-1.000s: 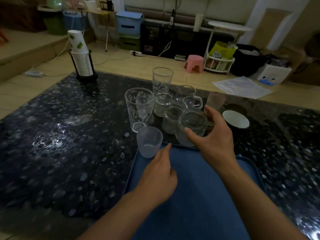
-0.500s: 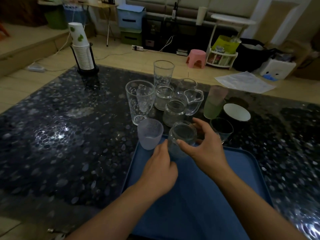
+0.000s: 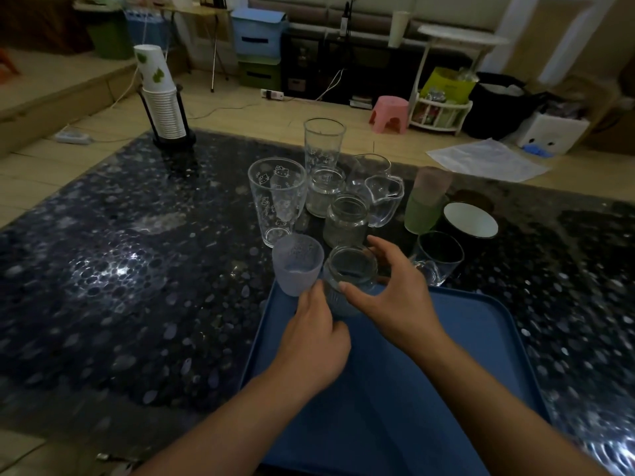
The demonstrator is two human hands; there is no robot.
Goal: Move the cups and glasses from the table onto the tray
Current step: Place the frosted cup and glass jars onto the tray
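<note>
A blue tray [image 3: 464, 355] lies on the near side of the dark pebbled table [image 3: 120, 286]. My right hand [image 3: 395, 300] grips a clear glass jar [image 3: 350, 269] at the tray's far left corner. My left hand [image 3: 314, 341] rests on the tray with its fingertips against the jar's left side. A frosted plastic cup [image 3: 297, 264] stands just left of the jar. Behind them are a printed tall glass [image 3: 276, 201], a second jar [image 3: 347, 219], a small glass [image 3: 324, 190], a taller plain glass [image 3: 323, 142], a handled glass mug [image 3: 378, 187], a green-and-pink cup [image 3: 424, 204] and a dark tumbler [image 3: 438, 257].
A white-lined dark bowl [image 3: 470, 219] sits at the right of the group. A rack of stacked paper cups [image 3: 161, 104] stands at the table's far left corner. Beyond the table are a pink stool [image 3: 390, 113], storage bins and a sheet of paper on the floor.
My right hand has carried the glass jar from the cluster toward me, down to the tray's far left corner. My left hand moved slightly forward to meet the jar.
</note>
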